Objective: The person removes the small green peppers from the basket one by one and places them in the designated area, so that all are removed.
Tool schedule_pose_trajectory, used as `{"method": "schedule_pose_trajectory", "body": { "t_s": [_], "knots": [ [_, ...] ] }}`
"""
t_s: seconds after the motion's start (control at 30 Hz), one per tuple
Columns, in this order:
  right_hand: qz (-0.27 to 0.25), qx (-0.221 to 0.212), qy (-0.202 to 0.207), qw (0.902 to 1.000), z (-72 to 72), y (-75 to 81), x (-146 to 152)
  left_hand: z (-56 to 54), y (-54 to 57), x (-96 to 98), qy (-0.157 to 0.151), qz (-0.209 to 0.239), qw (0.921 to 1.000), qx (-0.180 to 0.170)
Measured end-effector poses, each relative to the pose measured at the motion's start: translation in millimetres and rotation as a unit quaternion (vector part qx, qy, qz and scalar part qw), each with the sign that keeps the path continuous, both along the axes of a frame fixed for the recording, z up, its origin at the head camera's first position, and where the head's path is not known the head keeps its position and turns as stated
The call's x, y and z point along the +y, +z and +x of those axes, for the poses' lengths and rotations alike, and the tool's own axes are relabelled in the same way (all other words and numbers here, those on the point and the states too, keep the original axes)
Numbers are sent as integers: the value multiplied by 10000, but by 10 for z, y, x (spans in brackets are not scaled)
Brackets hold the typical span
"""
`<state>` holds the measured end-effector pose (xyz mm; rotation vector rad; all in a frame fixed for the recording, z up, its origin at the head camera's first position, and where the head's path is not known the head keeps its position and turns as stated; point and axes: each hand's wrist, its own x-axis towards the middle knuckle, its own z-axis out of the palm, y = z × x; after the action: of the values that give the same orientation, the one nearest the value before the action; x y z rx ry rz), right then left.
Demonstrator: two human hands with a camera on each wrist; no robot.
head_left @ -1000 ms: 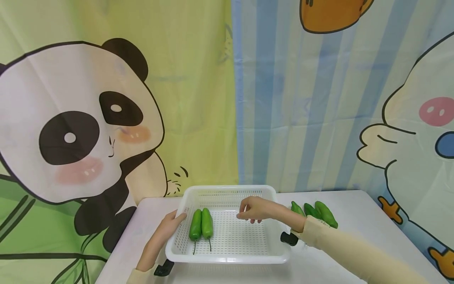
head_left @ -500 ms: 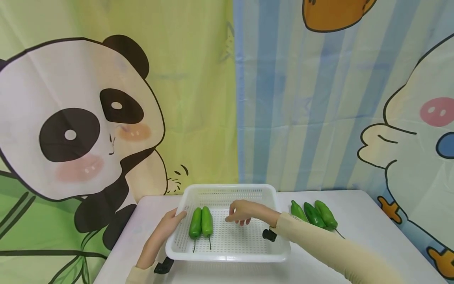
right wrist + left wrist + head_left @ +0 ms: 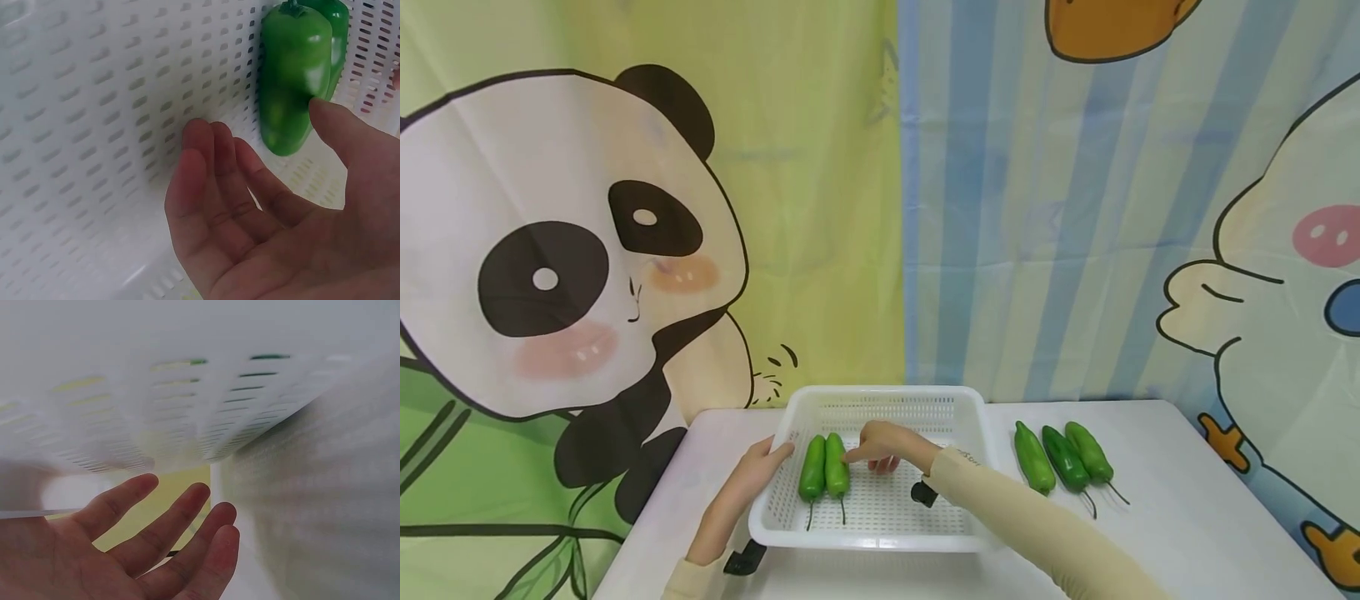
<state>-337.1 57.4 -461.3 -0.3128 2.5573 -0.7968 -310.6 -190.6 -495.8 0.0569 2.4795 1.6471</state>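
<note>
A white perforated plastic basket [image 3: 917, 508] stands on the table with two green peppers [image 3: 812, 471] side by side on its left floor, stems toward the front. My left hand [image 3: 754, 473] holds the basket's left rim, thumb over the edge. In the left wrist view the fingers [image 3: 165, 534] spread outside the slotted wall. Inside the basket, my right hand [image 3: 883, 446] is beside the right-hand pepper [image 3: 837, 468], its fingers loosely bent and nothing gripped. The right wrist view has the thumb tip overlapping this pepper [image 3: 295, 75]; touching or apart, I cannot tell.
Three more green peppers [image 3: 1066, 457] lie on the white table [image 3: 1157, 517] right of the basket. Behind the table hangs a curtain [image 3: 820, 250] with cartoon animals. A black strap piece [image 3: 745, 558] shows by the left wrist.
My right hand has moved left across the basket to the right-hand pepper. Its sleeve has uncovered the three peppers on the table. My left hand stays at the rim.
</note>
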Motion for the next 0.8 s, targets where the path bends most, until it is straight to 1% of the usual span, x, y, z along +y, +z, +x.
{"method": "schedule_pose_trajectory", "body": {
  "t_s": [0.23, 0.5, 0.63, 0.8],
  "knots": [
    [-11, -1, -396, 9992, -3, -8, -161, 2, 17, -17, -145, -57, 9998, 90],
    [5, -154, -692, 9975, -26, -55, -279, 18, 50, -29, -42, -41, 10000, 4],
    [-9, -52, -768, 9970, -3, -109, -327, 12, 52, -30, -39, -43, 10000, -7],
    [-104, 65, -854, 9963, 39, -170, -351, -2, 17, -13, -17, -11, 10000, -10]
  ]
}}
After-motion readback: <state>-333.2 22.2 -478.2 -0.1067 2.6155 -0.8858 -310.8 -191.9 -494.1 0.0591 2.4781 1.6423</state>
